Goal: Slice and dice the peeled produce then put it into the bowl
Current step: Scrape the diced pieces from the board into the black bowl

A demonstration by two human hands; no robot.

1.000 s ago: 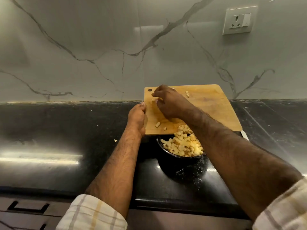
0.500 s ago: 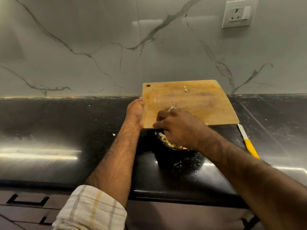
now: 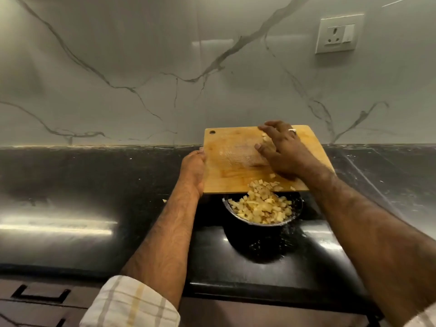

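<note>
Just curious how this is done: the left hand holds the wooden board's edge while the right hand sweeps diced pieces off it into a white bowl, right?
Nearly. The head view shows the bowl is black, not white. The rest holds: the left hand grips the wooden board at its edge while the right hand sweeps the diced pieces toward the bowl.

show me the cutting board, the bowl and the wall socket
cutting board (image 3: 236, 161), head view, bare wood left of centre
bowl (image 3: 238, 232), head view, dark outer wall below the rim
wall socket (image 3: 337, 34), head view, middle of the white plate
</note>
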